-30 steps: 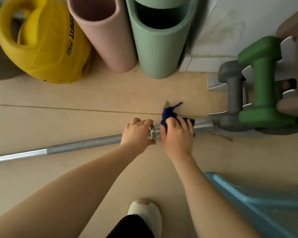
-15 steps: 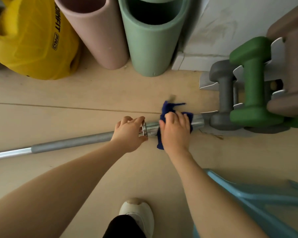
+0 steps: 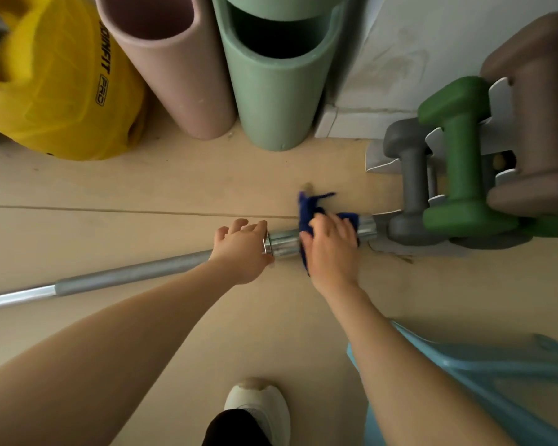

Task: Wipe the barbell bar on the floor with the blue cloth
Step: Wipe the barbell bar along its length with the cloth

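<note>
Pale tan floor (image 3: 142,194) fills most of my view, a thin seam running left to right through the middle.

Upper left of the frame: a big yellow weight bag with black lettering (image 3: 55,88). Just right of it, a pink foam roller standing on end (image 3: 171,66), then a green foam roller (image 3: 271,85) beside that.

Right edge: a rack holding a green dumbbell (image 3: 458,156), a grey dumbbell (image 3: 409,175) just left of it, and a brown dumbbell (image 3: 535,130) at the far right.

Lower right: a light blue plastic frame (image 3: 484,375), partly behind the right forearm.

The long silver steel barbell bar (image 3: 126,275) lies on the floor, slanting from the left edge up toward centre right, its chrome sleeve end near the grey dumbbell.

Bottom centre: a white shoe toe (image 3: 255,400) under a black trouser leg.

Left hand (image 3: 242,249) wraps over the bar at the sleeve collar, fingers curled, gripping.

Right hand (image 3: 331,246) presses down on the sleeve, clutching the dark blue cloth (image 3: 308,209), which drapes over the bar and sticks out above and below the hand.
</note>
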Available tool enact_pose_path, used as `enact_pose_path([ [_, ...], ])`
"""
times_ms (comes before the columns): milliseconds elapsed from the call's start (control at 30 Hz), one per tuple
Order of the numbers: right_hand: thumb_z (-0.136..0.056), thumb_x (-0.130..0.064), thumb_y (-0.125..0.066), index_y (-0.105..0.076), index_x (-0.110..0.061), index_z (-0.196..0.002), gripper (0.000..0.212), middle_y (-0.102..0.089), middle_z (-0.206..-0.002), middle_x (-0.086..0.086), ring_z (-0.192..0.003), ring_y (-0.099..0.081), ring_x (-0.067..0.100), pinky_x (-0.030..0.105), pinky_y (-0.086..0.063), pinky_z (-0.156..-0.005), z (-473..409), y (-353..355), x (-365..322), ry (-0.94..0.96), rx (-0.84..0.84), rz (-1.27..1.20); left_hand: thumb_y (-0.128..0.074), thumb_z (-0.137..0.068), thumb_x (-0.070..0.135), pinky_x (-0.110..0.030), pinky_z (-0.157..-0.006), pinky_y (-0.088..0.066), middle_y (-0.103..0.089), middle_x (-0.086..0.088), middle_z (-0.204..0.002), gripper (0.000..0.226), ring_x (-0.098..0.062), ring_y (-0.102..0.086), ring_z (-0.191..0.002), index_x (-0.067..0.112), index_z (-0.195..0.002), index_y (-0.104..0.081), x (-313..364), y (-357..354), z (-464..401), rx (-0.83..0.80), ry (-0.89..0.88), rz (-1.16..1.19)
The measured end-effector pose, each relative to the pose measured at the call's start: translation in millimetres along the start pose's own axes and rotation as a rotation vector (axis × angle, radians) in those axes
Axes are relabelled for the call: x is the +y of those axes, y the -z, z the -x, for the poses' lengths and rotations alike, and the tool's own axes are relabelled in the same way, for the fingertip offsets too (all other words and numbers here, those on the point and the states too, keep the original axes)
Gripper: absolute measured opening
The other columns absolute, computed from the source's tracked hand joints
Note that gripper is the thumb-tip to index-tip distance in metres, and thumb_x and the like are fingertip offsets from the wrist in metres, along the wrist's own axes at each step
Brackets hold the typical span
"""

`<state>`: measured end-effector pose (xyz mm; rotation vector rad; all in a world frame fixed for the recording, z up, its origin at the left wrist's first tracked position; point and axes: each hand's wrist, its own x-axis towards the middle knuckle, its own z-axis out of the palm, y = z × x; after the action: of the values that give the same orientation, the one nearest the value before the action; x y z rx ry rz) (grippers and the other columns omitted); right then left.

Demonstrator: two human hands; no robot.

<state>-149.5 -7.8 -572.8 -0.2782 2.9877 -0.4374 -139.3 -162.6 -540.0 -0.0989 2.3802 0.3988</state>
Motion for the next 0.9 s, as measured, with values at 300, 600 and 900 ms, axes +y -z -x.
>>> enact_pose_path([
  [300, -0.088, -0.04, -0.029, -0.055, -0.012, -0.076, 0.04, -0.067, -0.073, 0.009, -0.078, -0.062, 0.03, 0.04, -0.035, -0.092, -12.8, -6.7, -20.8, -0.037, -0.04, 0.043, -0.056, -0.087, 0.044, -0.039, -0.11, -0.016, -0.039, 0.004, -0.144, 0.058, -0.024, -0.015, -0.141, 0.022, -0.136, -0.034, -4.4, -0.6, 3.1, 0.023, -0.007, 0.06],
  [600, -0.084, -0.042, -0.041, -0.061, -0.018, -0.085, 0.031, -0.068, -0.073, 0.001, -0.077, -0.064, 0.027, 0.038, -0.037, -0.092, -18.4, -13.2, 2.7, 0.035, 0.043, 0.077, -0.052, -0.091, 0.04, -0.04, -0.113, -0.013, -0.032, 0.006, -0.149, 0.062, -0.025, -0.008, -0.143, 0.022, -0.143, -0.024, -5.7, -0.5, 4.2, -0.008, 0.007, 0.096],
  [900, -0.085, -0.031, -0.037, -0.056, -0.015, -0.099, 0.029, -0.063, -0.121, 0.003, -0.117, -0.055, 0.028, 0.041, -0.024, -0.105, 18.9, -29.5, -31.9, 0.125, 0.073, -0.061, -0.048, -0.093, 0.04, -0.043, -0.113, -0.023, -0.041, -0.002, -0.14, 0.052, -0.027, -0.02, -0.141, 0.016, -0.137, -0.033, -16.4, 6.0, -16.2, -0.167, -0.024, 0.215],
])
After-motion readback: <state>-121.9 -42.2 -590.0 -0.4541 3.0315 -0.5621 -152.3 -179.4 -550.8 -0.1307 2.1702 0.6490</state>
